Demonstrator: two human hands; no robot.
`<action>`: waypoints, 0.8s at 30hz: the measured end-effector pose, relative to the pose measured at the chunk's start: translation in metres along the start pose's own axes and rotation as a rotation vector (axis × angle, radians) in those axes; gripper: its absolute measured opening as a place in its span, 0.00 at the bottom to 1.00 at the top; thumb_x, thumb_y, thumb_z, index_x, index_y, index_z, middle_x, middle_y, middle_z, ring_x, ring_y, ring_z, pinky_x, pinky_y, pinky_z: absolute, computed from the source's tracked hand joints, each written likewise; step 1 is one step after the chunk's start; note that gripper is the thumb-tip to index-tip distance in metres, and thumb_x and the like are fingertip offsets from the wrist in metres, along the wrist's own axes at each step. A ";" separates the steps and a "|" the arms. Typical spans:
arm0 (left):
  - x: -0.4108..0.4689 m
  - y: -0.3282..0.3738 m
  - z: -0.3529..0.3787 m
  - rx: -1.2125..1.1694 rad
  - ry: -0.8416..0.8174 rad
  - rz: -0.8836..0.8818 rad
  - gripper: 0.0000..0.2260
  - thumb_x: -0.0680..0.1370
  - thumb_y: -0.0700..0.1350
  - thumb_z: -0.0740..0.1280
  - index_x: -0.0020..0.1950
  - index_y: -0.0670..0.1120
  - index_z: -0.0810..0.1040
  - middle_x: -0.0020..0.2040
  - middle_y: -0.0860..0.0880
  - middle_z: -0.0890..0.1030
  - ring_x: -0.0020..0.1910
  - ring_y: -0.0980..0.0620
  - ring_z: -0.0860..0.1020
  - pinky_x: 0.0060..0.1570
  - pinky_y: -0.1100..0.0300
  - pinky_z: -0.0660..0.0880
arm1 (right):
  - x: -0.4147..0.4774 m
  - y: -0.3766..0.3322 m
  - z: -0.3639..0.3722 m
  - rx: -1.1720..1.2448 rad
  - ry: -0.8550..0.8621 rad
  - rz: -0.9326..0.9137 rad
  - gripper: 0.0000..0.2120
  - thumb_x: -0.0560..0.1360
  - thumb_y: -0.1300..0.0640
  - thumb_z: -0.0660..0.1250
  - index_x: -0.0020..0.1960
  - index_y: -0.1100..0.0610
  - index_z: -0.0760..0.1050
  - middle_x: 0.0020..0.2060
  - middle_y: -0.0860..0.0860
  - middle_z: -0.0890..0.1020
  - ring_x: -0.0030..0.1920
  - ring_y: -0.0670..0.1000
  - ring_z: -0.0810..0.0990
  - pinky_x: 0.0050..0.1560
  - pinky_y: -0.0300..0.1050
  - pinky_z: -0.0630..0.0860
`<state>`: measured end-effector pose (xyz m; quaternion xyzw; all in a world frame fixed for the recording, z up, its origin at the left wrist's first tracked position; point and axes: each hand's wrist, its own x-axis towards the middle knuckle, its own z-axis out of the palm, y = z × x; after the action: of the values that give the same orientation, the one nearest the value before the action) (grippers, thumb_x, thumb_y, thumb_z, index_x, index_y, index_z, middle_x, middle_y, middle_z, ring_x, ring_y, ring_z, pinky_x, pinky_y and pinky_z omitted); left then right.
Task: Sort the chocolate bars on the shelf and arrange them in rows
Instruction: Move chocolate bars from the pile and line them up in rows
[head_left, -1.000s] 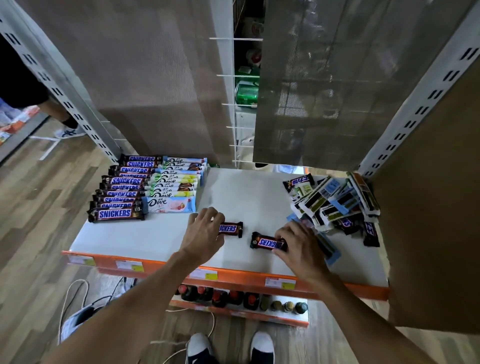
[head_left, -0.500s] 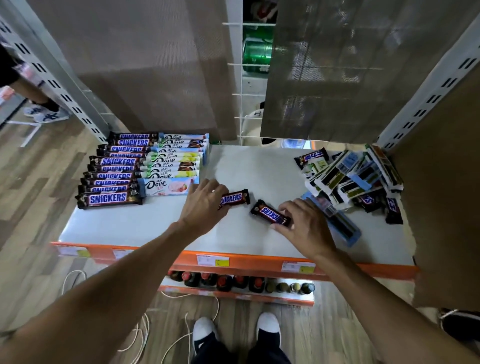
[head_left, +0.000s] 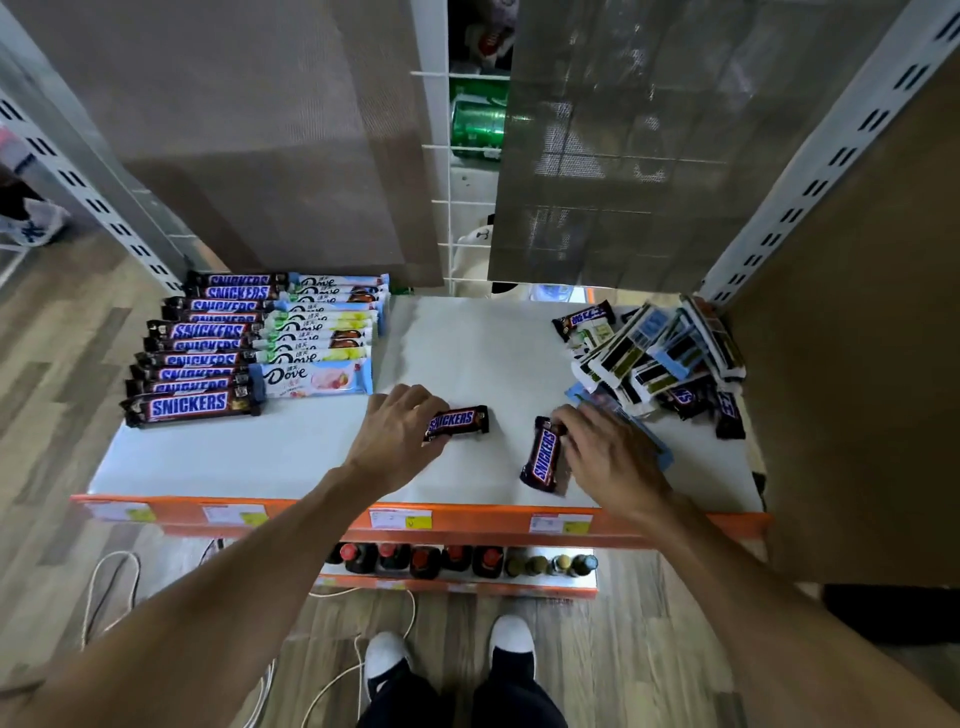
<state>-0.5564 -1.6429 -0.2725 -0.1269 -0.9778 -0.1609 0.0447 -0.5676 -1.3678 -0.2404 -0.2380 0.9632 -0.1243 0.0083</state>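
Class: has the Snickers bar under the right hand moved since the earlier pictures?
Yes. That Snickers bar has turned from lying along the shelf's orange front edge to pointing across it.

Bottles (head_left: 457, 561) below, green can (head_left: 478, 122) (behind mesh).

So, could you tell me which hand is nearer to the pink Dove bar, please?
Left. The left hand sits just right of the pink Dove bar; the right hand is farther right.
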 end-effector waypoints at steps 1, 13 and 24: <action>-0.001 0.002 -0.001 -0.002 -0.008 0.001 0.14 0.70 0.49 0.72 0.53 0.46 0.80 0.47 0.48 0.79 0.48 0.44 0.77 0.45 0.51 0.71 | 0.003 0.006 -0.001 -0.010 -0.026 -0.020 0.16 0.74 0.63 0.66 0.60 0.54 0.73 0.52 0.54 0.77 0.52 0.55 0.75 0.50 0.50 0.73; 0.000 0.009 -0.003 0.004 -0.062 0.004 0.15 0.72 0.52 0.71 0.55 0.46 0.79 0.48 0.48 0.79 0.49 0.46 0.77 0.48 0.50 0.71 | 0.009 0.016 -0.005 0.050 -0.130 -0.105 0.16 0.70 0.50 0.74 0.56 0.54 0.78 0.47 0.51 0.78 0.52 0.53 0.74 0.55 0.47 0.66; 0.005 0.009 -0.004 -0.003 -0.027 0.006 0.14 0.69 0.47 0.75 0.51 0.46 0.79 0.46 0.48 0.79 0.47 0.46 0.76 0.46 0.52 0.69 | 0.006 0.015 -0.002 0.183 -0.138 -0.067 0.16 0.70 0.51 0.74 0.55 0.54 0.79 0.48 0.50 0.78 0.51 0.51 0.75 0.51 0.44 0.69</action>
<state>-0.5590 -1.6341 -0.2655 -0.1322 -0.9776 -0.1605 0.0317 -0.5804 -1.3569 -0.2418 -0.2764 0.9365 -0.1950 0.0923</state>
